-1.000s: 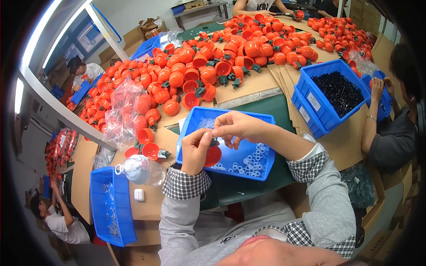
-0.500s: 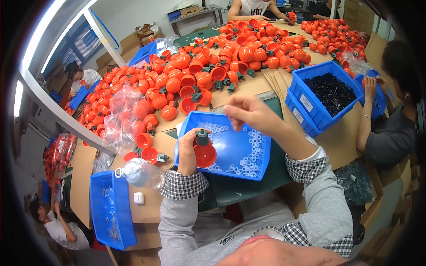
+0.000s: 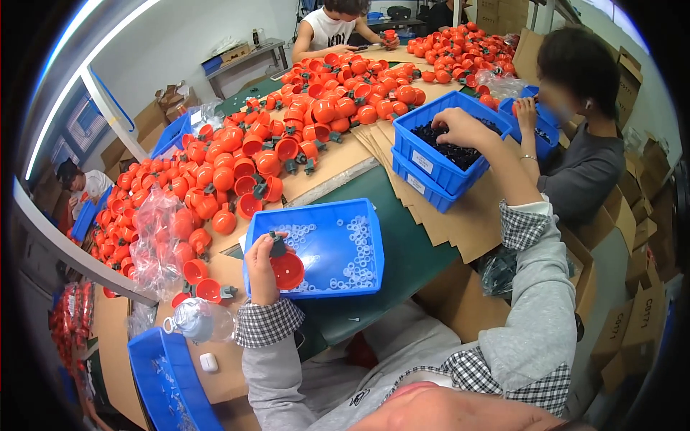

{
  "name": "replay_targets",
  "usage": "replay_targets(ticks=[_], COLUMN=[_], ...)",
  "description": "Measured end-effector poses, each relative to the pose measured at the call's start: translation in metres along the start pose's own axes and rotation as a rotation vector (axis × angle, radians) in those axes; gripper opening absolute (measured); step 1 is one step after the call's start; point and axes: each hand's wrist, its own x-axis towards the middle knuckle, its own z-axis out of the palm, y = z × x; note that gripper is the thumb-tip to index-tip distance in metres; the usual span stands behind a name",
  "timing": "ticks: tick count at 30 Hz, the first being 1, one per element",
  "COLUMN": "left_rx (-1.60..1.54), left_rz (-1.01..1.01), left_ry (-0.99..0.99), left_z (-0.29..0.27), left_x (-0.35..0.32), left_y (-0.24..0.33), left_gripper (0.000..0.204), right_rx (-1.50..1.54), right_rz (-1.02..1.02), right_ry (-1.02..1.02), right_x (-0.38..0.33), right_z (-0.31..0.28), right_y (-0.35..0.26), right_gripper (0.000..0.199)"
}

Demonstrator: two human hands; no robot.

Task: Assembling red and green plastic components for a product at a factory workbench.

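Observation:
My left hand (image 3: 261,267) is wrapped round a red drinker cup (image 3: 289,271) with a dark green fitting on its upper side. It holds the cup over the left part of a blue tray (image 3: 327,248), where small white translucent rings lie scattered. My right hand (image 3: 466,131) reaches over the upper of two stacked blue bins (image 3: 417,147). Its bent fingers point down among small black parts (image 3: 460,154) in that bin. The fingertips look drawn together; whether they pinch a part is too small to make out.
A large heap of red cups (image 3: 269,161) covers the table behind the tray. At left are a clear plastic bottle (image 3: 205,321), a white earbud case (image 3: 208,362) and another blue bin (image 3: 136,352). A co-worker (image 3: 586,144) sits close by my right arm; another person (image 3: 330,32) works across the table.
My right hand has moved from above the ring tray over to the bin of black parts. The whole view has shifted toward the right; my left hand still holds the red cup.

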Motion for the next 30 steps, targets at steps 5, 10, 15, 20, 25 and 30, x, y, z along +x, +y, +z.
replay_targets(ticks=[5, 10, 15, 20, 25, 30], left_rx=[-0.03, -0.258, -0.277, -0.22, -0.232, -0.157], left_rz=[-0.046, -0.155, -0.174, -0.162, -0.11, -0.046], left_ry=[-0.017, 0.092, 0.087, 0.061, 0.087, 0.046], left_z=[-0.003, -0.006, -0.009, -0.009, -0.013, -0.014], left_x=[-0.002, 0.0, 0.004, 0.005, 0.007, 0.007], left_y=[0.003, 0.003, -0.005, -0.01, -0.015, -0.017], left_gripper=[0.035, 0.032, 0.031, 0.034, 0.031, 0.03], right_rx=[-0.176, -0.184, -0.081, -0.244, -0.237, -0.061], right_rz=[0.234, 0.179, 0.116, 0.193, 0.221, 0.053], right_ry=[-0.004, -0.012, 0.198, -0.141, 0.111, 0.453], right_x=[0.009, 0.01, 0.009, 0.009, 0.005, -0.001], right_z=[0.013, 0.007, 0.008, 0.011, 0.003, -0.017], right_y=[0.013, 0.001, 0.004, 0.008, -0.007, -0.056], right_gripper=[0.027, 0.016, 0.016, 0.026, 0.014, 0.019])
